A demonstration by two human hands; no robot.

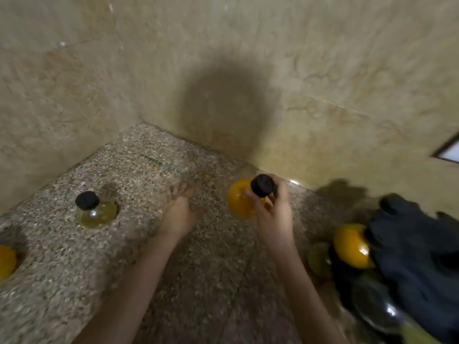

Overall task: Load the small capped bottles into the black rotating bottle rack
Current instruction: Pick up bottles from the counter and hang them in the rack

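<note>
One orange bottle is held tilted, a pale yellow bottle stands left, the black rack lies right

Our left hand reaches forward, its fingers straight and loose (the tips blurred), holding nothing. Our right hand is raised beside it, forearm bare, gripping the black cap of an orange bottle.
</note>
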